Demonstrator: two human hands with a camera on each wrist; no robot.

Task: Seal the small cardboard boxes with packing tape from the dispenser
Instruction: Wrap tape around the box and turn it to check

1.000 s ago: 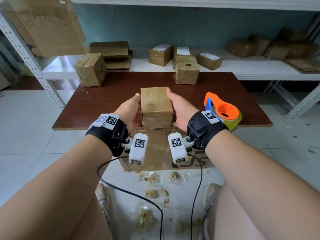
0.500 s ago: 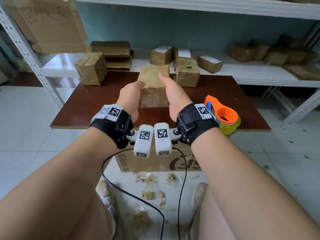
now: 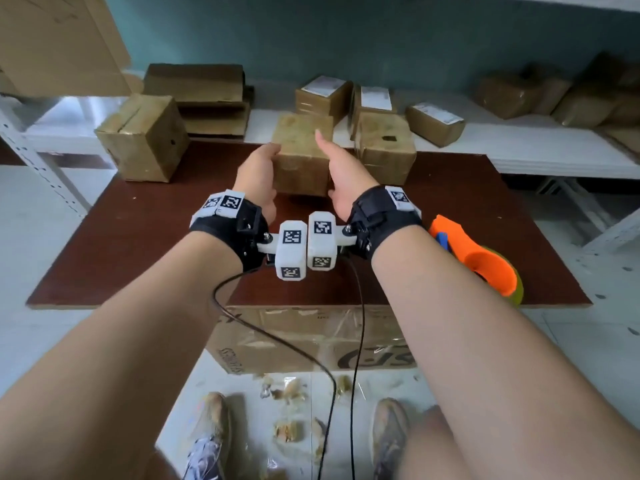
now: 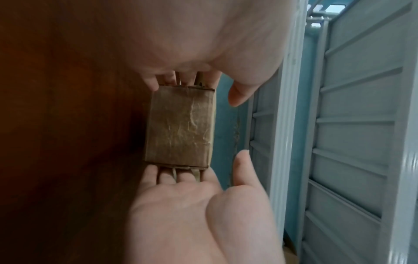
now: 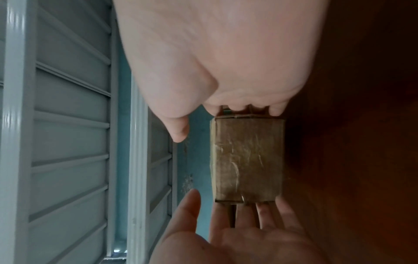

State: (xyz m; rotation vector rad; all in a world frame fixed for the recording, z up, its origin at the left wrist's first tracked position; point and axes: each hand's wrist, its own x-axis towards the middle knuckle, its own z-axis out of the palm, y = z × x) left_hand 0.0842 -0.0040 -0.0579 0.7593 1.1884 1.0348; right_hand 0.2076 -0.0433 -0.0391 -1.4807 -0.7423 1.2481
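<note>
A small brown cardboard box (image 3: 301, 161), wrapped in wrinkled tape, is held between my two hands over the back middle of the dark brown table (image 3: 138, 244). My left hand (image 3: 258, 168) presses its left side and my right hand (image 3: 337, 168) its right side. Both wrist views show the box (image 4: 181, 128) (image 5: 247, 159) clamped between straight fingers, with the thumbs off it. A shadow lies just under the box. The orange tape dispenser (image 3: 485, 265) with its yellowish roll lies untouched at the table's front right edge.
Another small box (image 3: 384, 147) stands just right of the held one, and a third (image 3: 142, 140) sits at the table's back left. The white shelf (image 3: 519, 161) behind holds several more boxes and flat cardboard. A big carton (image 3: 311, 337) sits under the table.
Both hands lifted the box from the table's middle and carried it away from me, toward the back, beside the box standing there. The dispenser stayed put.
</note>
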